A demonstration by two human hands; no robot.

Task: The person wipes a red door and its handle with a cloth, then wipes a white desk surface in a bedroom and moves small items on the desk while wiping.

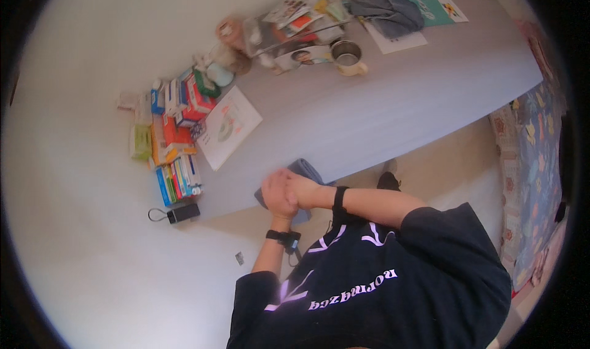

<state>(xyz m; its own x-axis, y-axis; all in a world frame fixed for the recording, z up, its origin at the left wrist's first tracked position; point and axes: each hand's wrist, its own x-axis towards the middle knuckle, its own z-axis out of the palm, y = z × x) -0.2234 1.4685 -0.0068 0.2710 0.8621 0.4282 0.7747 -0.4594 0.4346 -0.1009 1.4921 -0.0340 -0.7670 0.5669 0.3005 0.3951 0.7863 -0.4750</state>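
The left hand (274, 192) and right hand (301, 192) overlap over a folded blue-grey cloth (306, 169) at the table's (344, 121) near edge; through the blur, I cannot tell whether either grips it.

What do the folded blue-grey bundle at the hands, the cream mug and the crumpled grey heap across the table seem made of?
Folded blue-grey bundle: likely matte fabric, from its soft, rounded folds.
Cream mug with grey inside: the slightly shiny grey interior suggests metal; the pale outside's material is unclear.
Crumpled grey heap: probably matte cloth, loosely wrinkled.
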